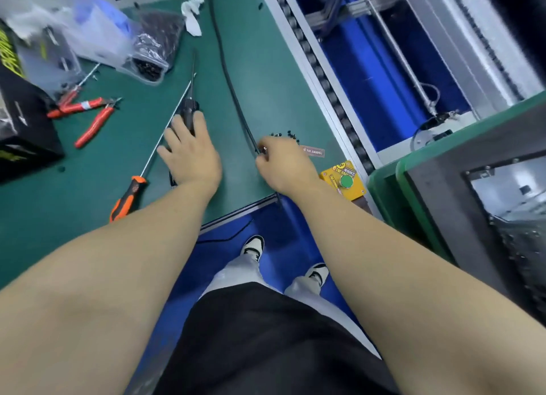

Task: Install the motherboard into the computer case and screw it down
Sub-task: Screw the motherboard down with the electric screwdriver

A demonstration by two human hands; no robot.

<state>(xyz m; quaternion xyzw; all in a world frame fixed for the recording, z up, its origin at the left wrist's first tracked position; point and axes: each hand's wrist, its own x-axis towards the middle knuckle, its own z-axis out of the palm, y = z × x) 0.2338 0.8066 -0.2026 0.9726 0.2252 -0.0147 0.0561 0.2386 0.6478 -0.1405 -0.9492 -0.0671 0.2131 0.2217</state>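
Note:
My left hand (189, 155) lies over a black electric screwdriver (189, 111) on the green mat (251, 69), fingers wrapped round its body; the bit points away from me. My right hand (283, 164) pinches a small screw (264, 149) at the near edge of a loose pile of black screws (285, 134). The computer case (443, 193) lies at the right edge, its open side up; the inside is blurred and I cannot make out the motherboard.
An orange-handled screwdriver (130, 193), red pliers (94, 122), a bag of black screws (153, 52) and a black box (20, 122) lie to the left. A black cable (230, 81) crosses the mat. A yellow button box (345, 182) sits by the roller rail (319, 69).

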